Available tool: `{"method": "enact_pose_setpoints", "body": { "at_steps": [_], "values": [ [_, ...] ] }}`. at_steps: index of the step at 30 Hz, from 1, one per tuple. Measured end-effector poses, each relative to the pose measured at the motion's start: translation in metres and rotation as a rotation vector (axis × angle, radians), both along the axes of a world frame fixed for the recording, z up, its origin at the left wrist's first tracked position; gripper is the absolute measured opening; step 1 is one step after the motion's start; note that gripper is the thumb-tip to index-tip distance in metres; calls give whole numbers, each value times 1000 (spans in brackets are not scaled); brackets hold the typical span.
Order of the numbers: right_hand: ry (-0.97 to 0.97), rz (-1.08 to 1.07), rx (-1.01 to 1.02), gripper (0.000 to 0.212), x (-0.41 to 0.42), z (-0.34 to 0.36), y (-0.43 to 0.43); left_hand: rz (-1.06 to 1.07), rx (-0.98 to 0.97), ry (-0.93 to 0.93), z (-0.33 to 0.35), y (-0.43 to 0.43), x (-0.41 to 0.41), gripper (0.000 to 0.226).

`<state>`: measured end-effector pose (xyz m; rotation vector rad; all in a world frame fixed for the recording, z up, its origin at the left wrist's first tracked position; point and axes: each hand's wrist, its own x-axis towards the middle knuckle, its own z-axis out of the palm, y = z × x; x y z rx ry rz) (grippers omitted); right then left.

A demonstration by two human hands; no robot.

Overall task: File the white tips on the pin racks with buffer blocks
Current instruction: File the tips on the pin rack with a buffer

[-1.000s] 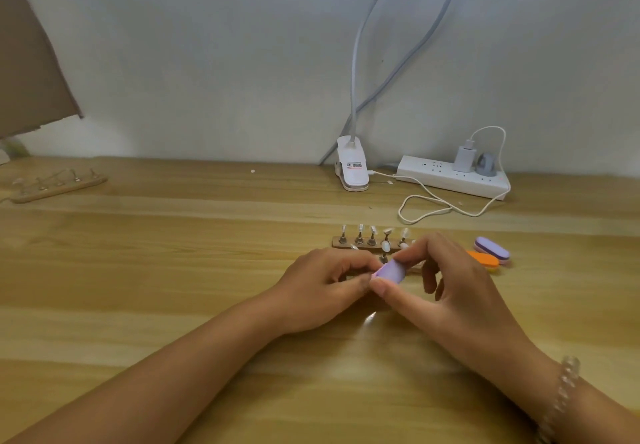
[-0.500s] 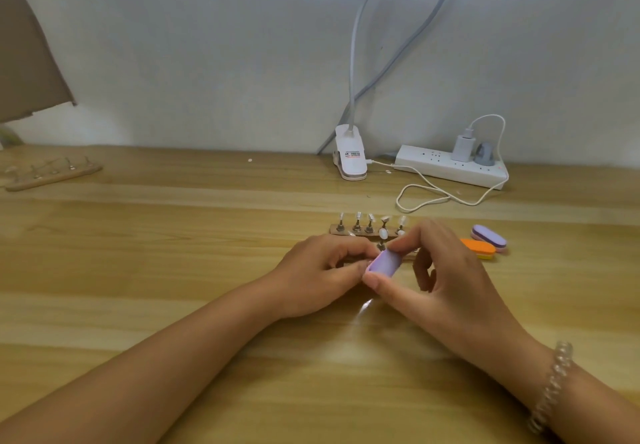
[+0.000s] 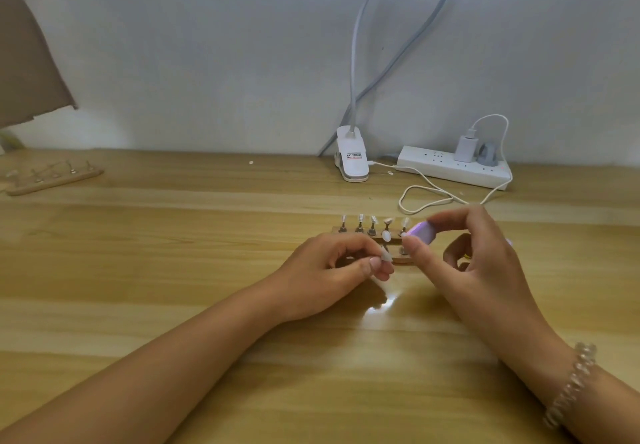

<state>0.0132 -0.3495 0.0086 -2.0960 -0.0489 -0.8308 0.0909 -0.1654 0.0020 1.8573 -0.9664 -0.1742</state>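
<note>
Left hand (image 3: 329,272): pinches a small white nail tip (image 3: 386,255), just in front of the wooden pin rack (image 3: 360,233).
Right hand (image 3: 474,263): grips a lilac oval buffer block (image 3: 421,234) at the rack's right end.

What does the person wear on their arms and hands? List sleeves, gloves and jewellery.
Both forearms are bare, with no sleeves in view. The left hand and right hand wear no gloves or visible rings. A clear coiled bracelet circles the right wrist.

Lamp clip (image 3: 352,161) label: print too small to read.
</note>
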Motion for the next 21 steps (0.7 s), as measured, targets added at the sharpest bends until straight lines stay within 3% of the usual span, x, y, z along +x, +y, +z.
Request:
{"method": "enact_pose_setpoints", "body": {
  "at_steps": [2,7,10,14,18,21],
  "values": [
    [-1,46,49,36,-3,-1,3,6,-14,3,-1,-1,-1,14],
    [37,96,-262,39,-7,0,12,29,-19,-2,0,-2,-1,10],
    [53,39,-193,39,-5,1,9,38,-14,-1,0,-2,-2,13],
    [44,140,-317,40,-9,-1,15,30,66,-27,0,-1,-2,15],
    [62,54,-153,46,-3,1,8,26,58,-23,1,-2,-3,12],
    [38,61,-197,44,-3,1,11,18,77,-37,2,-1,-3,14]
  ]
}}
